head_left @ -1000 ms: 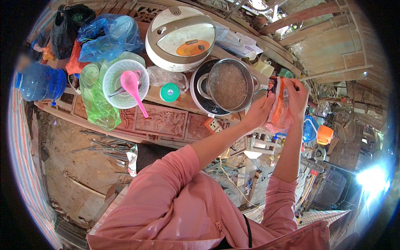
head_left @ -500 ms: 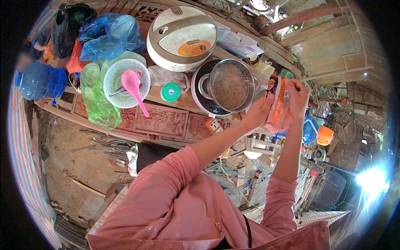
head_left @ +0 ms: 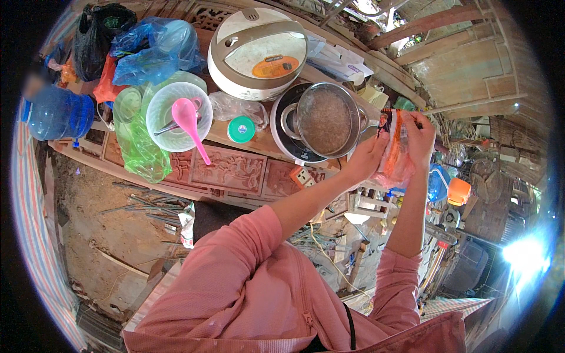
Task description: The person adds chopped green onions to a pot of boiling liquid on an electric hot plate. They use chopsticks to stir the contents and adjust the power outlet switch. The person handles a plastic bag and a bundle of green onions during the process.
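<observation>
Between my two hands hangs an orange-and-clear plastic food packet (head_left: 395, 156), pinkish at its lower end. My left hand (head_left: 371, 154) pinches its left side, and my right hand (head_left: 419, 140) grips the right side near the top edge. What the packet contains is hard to make out. Just left of my hands, a pot (head_left: 328, 120) of bubbling liquid under a glass lid sits on a black round cooker (head_left: 288, 132). The pot's right handle lies close to the packet.
A white rice cooker (head_left: 259, 56) stands behind the pot. To the left are a white bowl (head_left: 159, 126) with a pink ladle (head_left: 186, 117), a green-lidded jar (head_left: 241, 129), a blue plastic bag (head_left: 153, 53) and a water bottle (head_left: 59, 115). A power socket (head_left: 302, 176) sits at the bench's front edge.
Hardly anything differs. Both hands keep hold of the packet, and its top edge has tilted very slightly; the pot and the other things stay in place.
</observation>
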